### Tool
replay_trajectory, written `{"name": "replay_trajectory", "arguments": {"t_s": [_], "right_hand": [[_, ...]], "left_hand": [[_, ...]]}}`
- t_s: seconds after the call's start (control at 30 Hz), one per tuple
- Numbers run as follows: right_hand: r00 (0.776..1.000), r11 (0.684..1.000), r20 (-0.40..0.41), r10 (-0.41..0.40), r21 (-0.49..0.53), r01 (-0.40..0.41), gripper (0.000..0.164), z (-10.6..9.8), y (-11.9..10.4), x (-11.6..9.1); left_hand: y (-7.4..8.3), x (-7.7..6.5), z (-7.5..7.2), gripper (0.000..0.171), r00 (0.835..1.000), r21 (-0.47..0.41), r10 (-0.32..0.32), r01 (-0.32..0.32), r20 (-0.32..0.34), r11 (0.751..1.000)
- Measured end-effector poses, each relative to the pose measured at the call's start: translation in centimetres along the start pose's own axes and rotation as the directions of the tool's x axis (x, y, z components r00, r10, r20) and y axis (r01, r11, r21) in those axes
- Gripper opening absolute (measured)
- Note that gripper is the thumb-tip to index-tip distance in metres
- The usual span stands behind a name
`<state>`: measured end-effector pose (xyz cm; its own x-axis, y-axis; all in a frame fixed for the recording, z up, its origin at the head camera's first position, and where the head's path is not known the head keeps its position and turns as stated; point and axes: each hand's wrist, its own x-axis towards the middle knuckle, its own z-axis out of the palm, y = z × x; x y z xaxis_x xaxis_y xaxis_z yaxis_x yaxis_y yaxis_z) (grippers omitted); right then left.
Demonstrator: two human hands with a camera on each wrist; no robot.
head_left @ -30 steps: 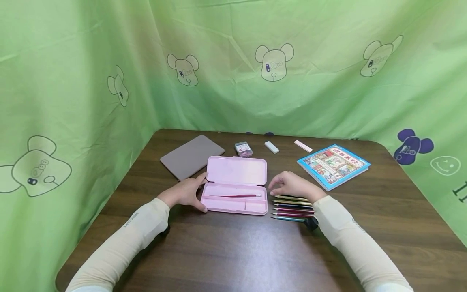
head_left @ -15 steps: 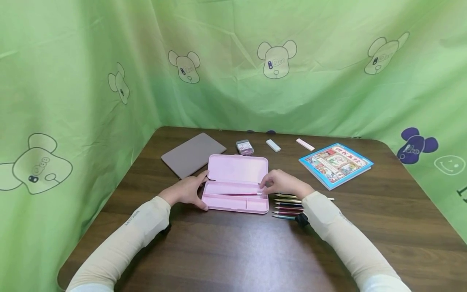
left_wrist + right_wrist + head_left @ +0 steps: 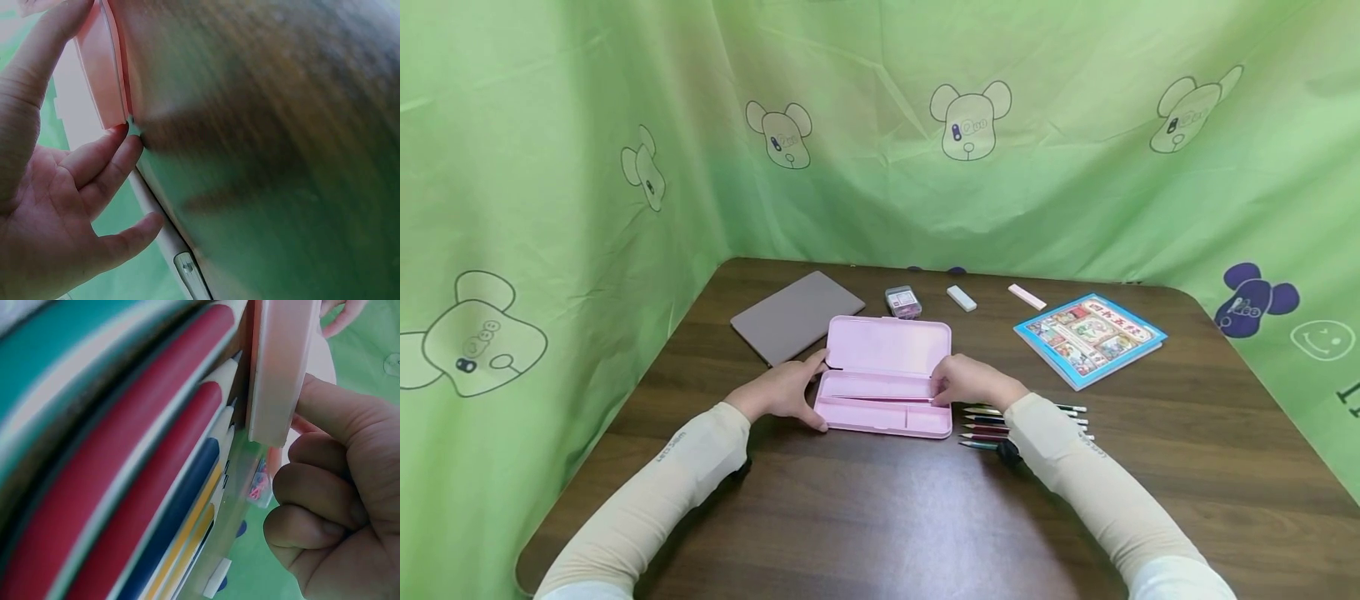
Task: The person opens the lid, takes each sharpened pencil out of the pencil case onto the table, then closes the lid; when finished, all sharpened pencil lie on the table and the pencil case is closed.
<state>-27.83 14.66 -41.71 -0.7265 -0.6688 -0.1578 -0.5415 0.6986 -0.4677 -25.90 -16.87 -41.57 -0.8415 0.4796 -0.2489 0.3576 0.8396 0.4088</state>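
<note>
A pink pencil case (image 3: 889, 343) lies open on the table, its lid folded back. My left hand (image 3: 778, 393) holds its left end, thumb at the front corner and fingers at the back; the left wrist view shows these fingertips touching the case (image 3: 103, 75). A slim red pencil (image 3: 880, 399) lies in the long rear compartment. My right hand (image 3: 972, 382) reaches into the case at the pencil's right end, fingers curled and fingertips hidden by the case wall in the right wrist view. Several pencils (image 3: 985, 429) lie in a row under the right forearm, tips toward the case.
Behind the case are a grey flat notebook (image 3: 797, 317), a small clear box (image 3: 902, 302), a white eraser-like block (image 3: 961, 297) and a pink-white strip (image 3: 1027, 297). A blue-edged picture book (image 3: 1090, 337) lies at the right. Green cloth (image 3: 880, 183) hangs behind the table.
My right hand has moved left, from above the row of pencils into the right end of the case, over the pencil's end. My left hand stays at the case's left end.
</note>
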Motion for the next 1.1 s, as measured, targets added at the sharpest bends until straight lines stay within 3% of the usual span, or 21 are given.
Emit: {"name": "replay_trajectory", "arguments": {"t_s": [0.2, 0.43, 0.8, 1.1], "right_hand": [[1.000, 1.000, -0.002, 0.002, -0.024, -0.002, 0.008, 0.0, 0.0, -0.5], [0.995, 0.998, -0.093, -0.036, -0.061, 0.031, 0.006, -0.7, 0.0, -1.6], [0.995, 0.999, -0.098, -0.035, 0.011, 0.037, 0.007, -1.5, 0.8, -3.5], [0.994, 1.000, -0.110, -0.017, 0.012, 0.019, 0.008, -2.0, 1.3, -5.1]], "left_hand": [[0.0, 0.1, 0.2, 0.122, 1.000, -0.001, 0.002, -0.002, 0.003, 1.000], [0.0, 0.0, 0.2, 0.122, 1.000, 0.010, 0.004, -0.004, -0.002, 1.000], [0.0, -0.2, 0.2, 0.122, 1.000, 0.007, -0.011, 0.011, 0.000, 1.000], [0.1, -0.2, 0.1, 0.124, 1.000, 0.006, -0.010, 0.009, 0.001, 1.000]]}}
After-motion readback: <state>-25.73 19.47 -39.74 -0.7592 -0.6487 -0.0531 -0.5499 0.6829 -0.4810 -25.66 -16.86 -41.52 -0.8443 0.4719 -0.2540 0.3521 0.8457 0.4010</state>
